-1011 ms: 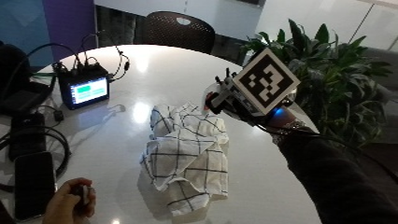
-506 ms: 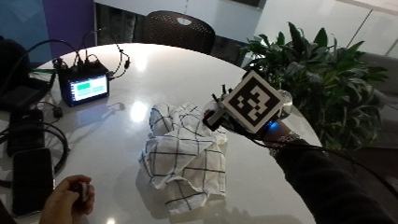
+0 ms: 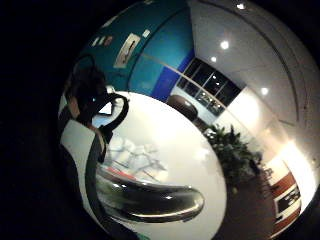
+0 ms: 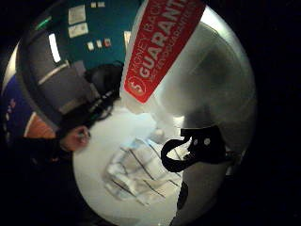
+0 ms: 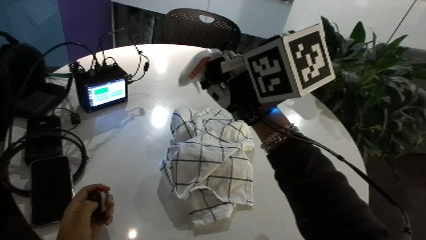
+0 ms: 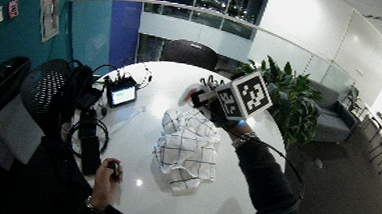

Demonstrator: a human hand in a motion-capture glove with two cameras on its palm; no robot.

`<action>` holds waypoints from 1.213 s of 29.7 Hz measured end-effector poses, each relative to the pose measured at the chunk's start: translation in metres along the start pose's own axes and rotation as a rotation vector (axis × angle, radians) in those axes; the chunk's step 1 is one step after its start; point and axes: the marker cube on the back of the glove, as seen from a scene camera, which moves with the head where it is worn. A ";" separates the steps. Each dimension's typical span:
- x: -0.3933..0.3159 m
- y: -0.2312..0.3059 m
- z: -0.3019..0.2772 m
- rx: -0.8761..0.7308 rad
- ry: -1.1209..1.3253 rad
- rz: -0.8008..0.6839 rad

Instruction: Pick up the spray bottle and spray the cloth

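The spray bottle is up off the table, white with a red label, held in the air over the far end of the cloth, its nozzle end poking out to the left of the gloved right hand. That hand wraps its fingers round the bottle; in the thumb side palm view the red and white label fills the frame close to the palm, with the cloth lying on the table beneath. The cloth is a white one with a dark grid pattern, crumpled and bunched in the middle of the round white table, stretching from under the hand toward the near edge. The bottle is clear of the cloth, not touching it. At the near left the bare left hand rests on the table, curled round a small dark object that is too small to identify. Beside it lies a black phone, with dark cables looped around. Farther left stands a small monitor with a lit screen. A dark chair sits at the far side, and a leafy plant stands to the right.
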 end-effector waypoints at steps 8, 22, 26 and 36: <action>-0.054 -0.027 -0.008 0.089 -0.533 0.203; -0.138 0.006 0.035 0.081 -0.977 0.397; -0.148 0.018 0.047 0.062 -0.970 0.398; -0.145 0.032 0.064 0.019 -0.957 0.434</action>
